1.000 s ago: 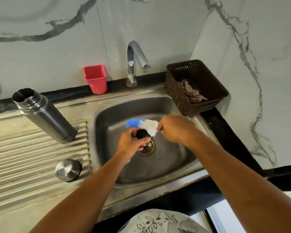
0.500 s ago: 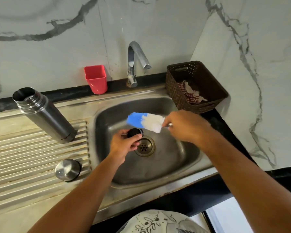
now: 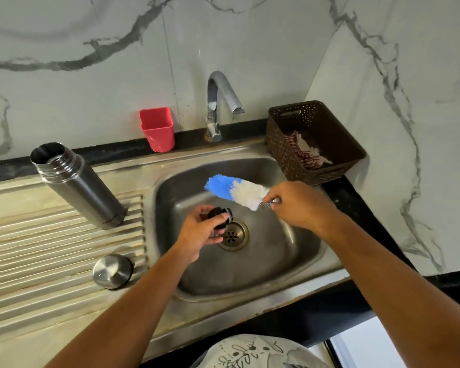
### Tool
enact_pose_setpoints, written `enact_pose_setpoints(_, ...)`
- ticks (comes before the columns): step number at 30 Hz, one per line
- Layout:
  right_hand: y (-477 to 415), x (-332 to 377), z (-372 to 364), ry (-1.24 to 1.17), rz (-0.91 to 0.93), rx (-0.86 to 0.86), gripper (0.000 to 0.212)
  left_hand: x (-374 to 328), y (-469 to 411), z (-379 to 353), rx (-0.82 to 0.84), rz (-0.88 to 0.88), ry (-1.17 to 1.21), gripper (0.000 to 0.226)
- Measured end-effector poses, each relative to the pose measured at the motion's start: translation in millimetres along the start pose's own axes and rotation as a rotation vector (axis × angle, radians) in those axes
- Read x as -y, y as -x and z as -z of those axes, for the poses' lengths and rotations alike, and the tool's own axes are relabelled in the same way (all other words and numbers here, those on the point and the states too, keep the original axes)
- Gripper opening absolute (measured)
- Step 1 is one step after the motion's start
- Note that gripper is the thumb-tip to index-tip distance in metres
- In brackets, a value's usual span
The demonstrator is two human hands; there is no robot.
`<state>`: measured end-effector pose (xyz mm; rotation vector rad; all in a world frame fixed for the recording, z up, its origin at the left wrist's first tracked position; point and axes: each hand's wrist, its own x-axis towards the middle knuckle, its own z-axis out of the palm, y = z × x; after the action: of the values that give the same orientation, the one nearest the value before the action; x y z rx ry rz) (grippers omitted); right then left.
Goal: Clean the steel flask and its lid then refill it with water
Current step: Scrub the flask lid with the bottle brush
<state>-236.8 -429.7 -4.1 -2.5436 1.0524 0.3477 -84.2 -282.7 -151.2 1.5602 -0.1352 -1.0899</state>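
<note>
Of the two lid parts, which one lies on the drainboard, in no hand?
The round steel cap, lying alone. The other part, the black stopper, is gripped by the left hand over the sink.

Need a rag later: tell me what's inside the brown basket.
Inside the brown basket lies a crumpled red-and-white cloth. Anything beneath the cloth is hidden.

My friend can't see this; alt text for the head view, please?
Over a steel sink, the left hand holds a black lid and the right hand a blue-and-white brush, not touching it. An open flask and steel cap stand on the drainboard.
</note>
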Motion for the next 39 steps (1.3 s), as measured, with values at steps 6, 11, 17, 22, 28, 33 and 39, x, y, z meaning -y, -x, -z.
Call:
enact_pose_setpoints(6,21,-2,31,-0.004,0.044,0.027,0.030,2,-9,17,-0.098,-0.013,0.055,0.048)
enact_pose_setpoints(11,34,17,39,0.144,0.106,0.060,0.032,-2,-9,6,-0.126,-0.049,0.059,0.045)
enact_pose_setpoints(17,0,26,3,0.189,0.095,0.058,0.034,8,5,-28,0.004,-0.037,0.023,0.040)
enact_pose_setpoints(22,21,12,17,0.185,0.121,0.028,0.037,6,-8,7,-0.128,-0.039,0.061,0.041)
enact_pose_setpoints(28,-5,14,-18,-0.016,0.050,0.009,0.038,15,2,-14,-0.019,0.036,0.211,0.046)
enact_pose_setpoints(33,18,-15,-15,-0.267,-0.011,0.089,0.031,12,-6,16,-0.079,0.053,0.422,0.038)
enact_pose_setpoints(39,4,3,-37,-0.276,0.014,0.057,0.034,19,5,-14,0.125,0.029,0.374,0.031)
